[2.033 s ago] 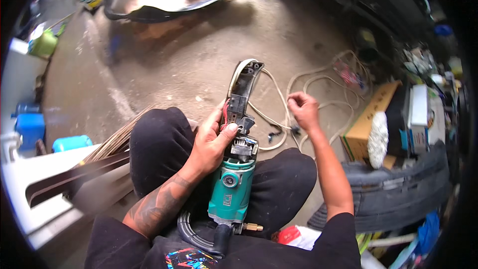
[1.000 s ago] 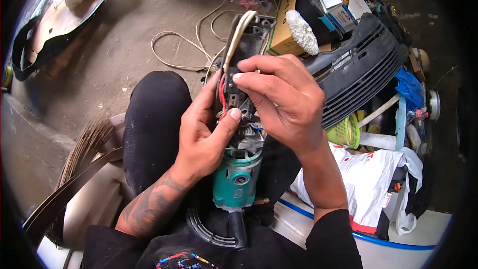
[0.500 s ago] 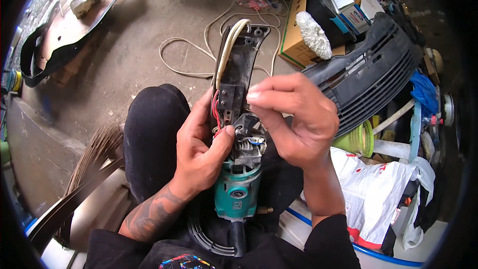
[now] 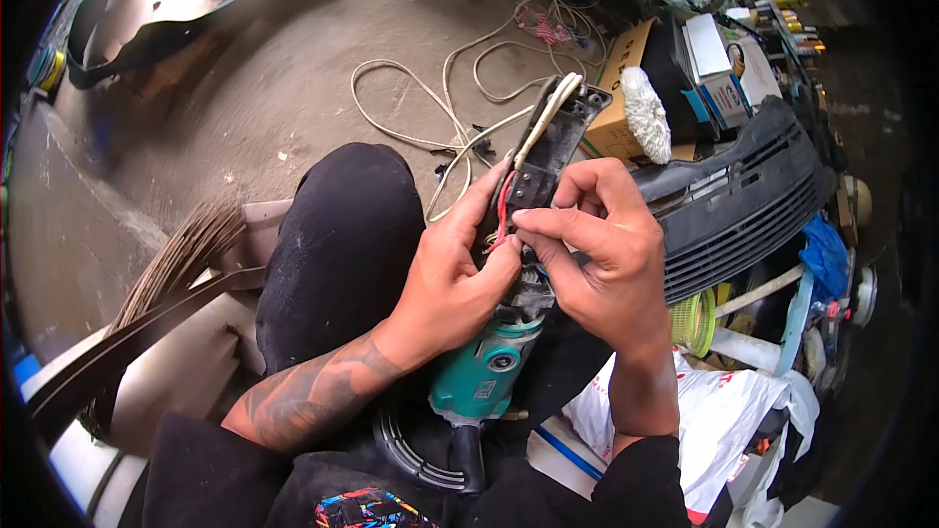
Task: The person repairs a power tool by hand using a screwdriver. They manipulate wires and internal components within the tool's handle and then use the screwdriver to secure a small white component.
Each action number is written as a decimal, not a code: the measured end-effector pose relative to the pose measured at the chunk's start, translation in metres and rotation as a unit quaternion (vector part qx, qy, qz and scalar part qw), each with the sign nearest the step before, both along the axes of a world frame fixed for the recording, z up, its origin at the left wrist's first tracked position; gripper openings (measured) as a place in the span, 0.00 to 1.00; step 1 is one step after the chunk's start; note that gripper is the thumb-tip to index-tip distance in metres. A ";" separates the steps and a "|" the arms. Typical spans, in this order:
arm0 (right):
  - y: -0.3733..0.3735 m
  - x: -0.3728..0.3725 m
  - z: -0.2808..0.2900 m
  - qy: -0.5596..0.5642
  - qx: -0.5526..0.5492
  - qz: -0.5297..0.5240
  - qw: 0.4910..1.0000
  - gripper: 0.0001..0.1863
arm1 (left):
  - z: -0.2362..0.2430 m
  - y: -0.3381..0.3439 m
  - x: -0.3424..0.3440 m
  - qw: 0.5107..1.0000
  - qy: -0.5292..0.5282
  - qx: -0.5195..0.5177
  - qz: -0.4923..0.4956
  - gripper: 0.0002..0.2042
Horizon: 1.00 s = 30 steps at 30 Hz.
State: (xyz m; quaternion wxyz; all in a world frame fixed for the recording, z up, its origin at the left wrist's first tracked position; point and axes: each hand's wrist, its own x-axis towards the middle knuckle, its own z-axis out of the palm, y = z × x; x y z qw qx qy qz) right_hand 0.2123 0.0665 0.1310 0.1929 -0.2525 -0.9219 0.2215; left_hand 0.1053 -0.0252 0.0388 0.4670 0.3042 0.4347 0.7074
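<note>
A teal power tool with a black curved guard lies between my thighs, its long black handle opened up and pointing away. My left hand is wrapped round the handle from the left, thumb by the red wires inside it. A thick off-white cord runs into the handle's far end. My right hand hovers over the open handle, thumb and forefinger pinched close to the left thumb. Anything in that pinch is too small to make out.
The cord loops loosely over the concrete floor. To the right are a cardboard box, a fluffy white pad, a slotted black plastic panel, a green basket and a white bag. A straw broom lies left.
My right hand's pinch has come down to the wires beside my left thumb. The handle now leans further right, and the whole view has shifted.
</note>
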 end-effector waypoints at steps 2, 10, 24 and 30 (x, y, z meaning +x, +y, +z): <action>-0.003 -0.005 0.002 -0.012 0.021 0.006 1.000 0.15 | -0.002 -0.001 -0.001 1.000 0.003 -0.008 0.002 0.29; -0.013 -0.013 0.003 -0.005 0.010 -0.026 1.000 0.12 | 0.008 -0.007 -0.010 0.996 -0.026 -0.058 -0.059 0.28; -0.014 -0.019 0.008 -0.035 -0.027 -0.050 0.998 0.10 | 0.004 -0.007 -0.007 1.000 0.007 -0.031 0.001 0.29; -0.012 -0.016 0.010 -0.068 0.057 0.019 0.996 0.10 | 0.009 -0.010 -0.010 0.997 -0.008 -0.063 -0.053 0.29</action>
